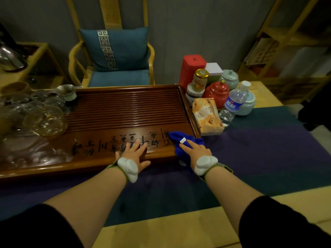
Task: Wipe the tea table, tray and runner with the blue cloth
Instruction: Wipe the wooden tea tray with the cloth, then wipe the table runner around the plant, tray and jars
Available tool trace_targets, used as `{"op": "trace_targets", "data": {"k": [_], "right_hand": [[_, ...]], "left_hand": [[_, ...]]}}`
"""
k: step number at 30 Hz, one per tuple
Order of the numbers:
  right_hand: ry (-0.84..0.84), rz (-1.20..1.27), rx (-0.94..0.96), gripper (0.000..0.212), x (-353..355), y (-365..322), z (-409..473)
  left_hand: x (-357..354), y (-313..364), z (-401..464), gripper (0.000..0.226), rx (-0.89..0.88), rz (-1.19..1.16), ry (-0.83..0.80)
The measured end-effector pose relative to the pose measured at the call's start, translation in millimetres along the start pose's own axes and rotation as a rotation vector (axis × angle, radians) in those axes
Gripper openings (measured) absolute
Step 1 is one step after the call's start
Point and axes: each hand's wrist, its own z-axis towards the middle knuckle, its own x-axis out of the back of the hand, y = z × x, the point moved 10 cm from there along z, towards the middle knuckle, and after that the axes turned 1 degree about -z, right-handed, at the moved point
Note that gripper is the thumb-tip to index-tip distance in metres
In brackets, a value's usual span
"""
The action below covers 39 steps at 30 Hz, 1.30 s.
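Glossy wooden tray, cloth runner

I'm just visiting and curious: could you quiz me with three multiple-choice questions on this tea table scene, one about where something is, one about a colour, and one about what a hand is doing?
1. Where does the blue cloth lie?
A. On the chair seat
B. On the near right corner of the wooden tea tray
C. Among the glass cups

2. What colour is the tall tin behind the jars?
A. Red
B. Green
C. Black

3. What is the left hand doing?
A. Gripping a bottle
B. Holding a cup
C. Resting flat on the tray, fingers straight

Answers:
1 B, the cloth sits under the right hand at that corner.
2 A, the tin is plainly red.
3 C, its palm lies on the carved front panel, holding nothing.
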Motion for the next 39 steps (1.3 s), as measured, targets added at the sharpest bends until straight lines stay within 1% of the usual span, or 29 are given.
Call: {"op": "trace_targets", "data": {"k": [2, 3, 5, 6, 8, 12, 16, 18, 21, 22, 24, 26, 28, 31, 32, 35, 37, 38, 39], "right_hand": [[-0.066, 0.052, 0.017, 0.088, 0.8, -1.7, -6.6], [-0.06, 0.113, 0.03, 0.081, 2.6, -4.1, -9.4], [0.015, 0.258, 0.042, 0.066, 10.9, -4.0, -17.4], [0.049, 0.338, 0.026, 0.062, 15.7, -1.7, -24.5], [0.035, 0.508, -0.003, 0.067, 17.3, 3.6, -33.1], [0.066, 0.564, -0.013, 0.093, 27.0, -2.5, -48.4], [0.077, 0.818, 0.011, 0.1, 31.9, -21.1, -58.6], [0.097, 0.952, 0.018, 0.097, 39.5, -33.2, -67.9], [0.123, 1.234, 0.093, 0.085, 54.0, -62.0, -85.8], [0.128, 1.316, 0.13, 0.081, 59.7, -73.6, -92.1], [0.109, 1.473, 0.197, 0.075, 66.9, -96.7, -105.1], [0.049, 1.609, 0.251, 0.071, 71.1, -117.6, -117.3], [-0.008, 1.677, 0.297, 0.067, 73.3, -139.3, -126.7], [-0.071, 1.817, 0.315, 0.063, 68.3, -164.4, -131.0], [-0.102, 1.852, 0.309, 0.061, 63.3, -173.5, -130.7], [-0.18, 1.918, 0.289, 0.051, 45.1, -198.1, -126.6], [-0.209, 1.907, 0.263, 0.037, 33.6, -212.8, -123.7], [-0.21, 1.851, 0.227, 0.035, 26.7, -219.0, -122.2], [-0.207, 1.765, 0.195, 0.047, 19.9, -224.4, -119.9]], "left_hand": [[-3.6, 3.3, -12.9, 0.071, -0.034, -0.028, 0.034], [-5.0, 3.5, -18.4, 0.071, -0.049, -0.042, 0.045], [-6.0, 1.7, -26.8, 0.07, -0.063, -0.047, 0.056], [-3.6, -0.5, -33.0, 0.07, -0.069, -0.039, 0.068], [1.6, -2.8, -43.3, 0.069, -0.084, -0.059, 0.086], [21.5, 2.5, -65.5, 0.064, -0.139, -0.192, 0.146], [35.5, 9.0, -79.0, 0.071, -0.142, -0.2, 0.099], [47.0, 8.2, -89.3, 0.072, -0.133, -0.224, 0.094], [62.3, 3.0, -104.3, 0.066, -0.134, -0.408, 0.12], [67.0, -1.1, -110.1, 0.065, -0.132, -0.437, 0.13], [71.3, -11.2, -122.3, 0.064, -0.127, -0.514, 0.13], [74.5, -20.3, -131.8, 0.057, -0.121, -0.642, 0.139], [75.3, -33.7, -143.9, 0.053, -0.092, -0.752, 0.138], [71.1, -51.7, -160.1, 0.046, -0.05, -1.013, 0.085], [72.2, -58.9, -166.5, 0.041, -0.042, -1.062, 0.094], [79.6, -86.9, -184.9, 0.021, -0.014, -1.128, 0.202], [82.0, -103.9, -195.7, 0.012, -0.005, -1.195, 0.247], [82.2, -111.5, -200.7, 0.011, 0.001, -1.209, 0.262], [82.2, -118.8, -204.4, 0.01, 0.008, -1.196, 0.279]]}}
